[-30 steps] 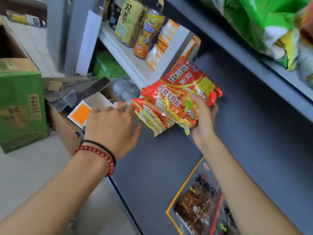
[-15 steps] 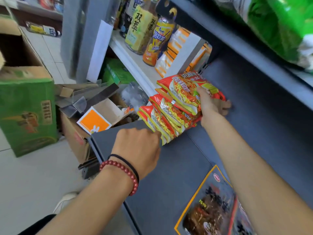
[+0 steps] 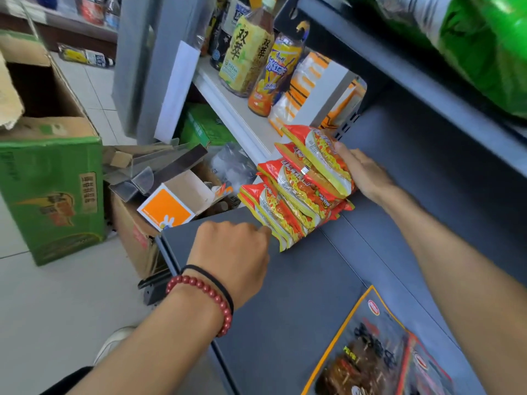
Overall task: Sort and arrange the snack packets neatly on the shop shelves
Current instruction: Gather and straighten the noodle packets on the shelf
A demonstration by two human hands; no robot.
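Several red-and-yellow noodle packets (image 3: 296,201) stand on edge in a leaning row at the left end of a dark grey shelf (image 3: 285,309). My right hand (image 3: 365,172) grips the rearmost packets, thumb on top and fingers behind them. My left hand (image 3: 233,252), with a red bead bracelet on its wrist, is curled into a fist at the shelf's front. Its knuckle touches the lower edge of the front packet. I cannot see anything held in it.
A dark flat packet with an orange border (image 3: 368,346) lies on the same shelf, near right. Green bags (image 3: 484,38) fill the shelf above. Drink bottles (image 3: 245,52) stand on a white shelf to the left. A green carton (image 3: 51,201) and an open cardboard box (image 3: 134,238) sit on the floor.
My right hand tipped the top packet up on edge and pushed the row back against the shelf's end. My left hand curled from open fingers into a fist at the front packet.
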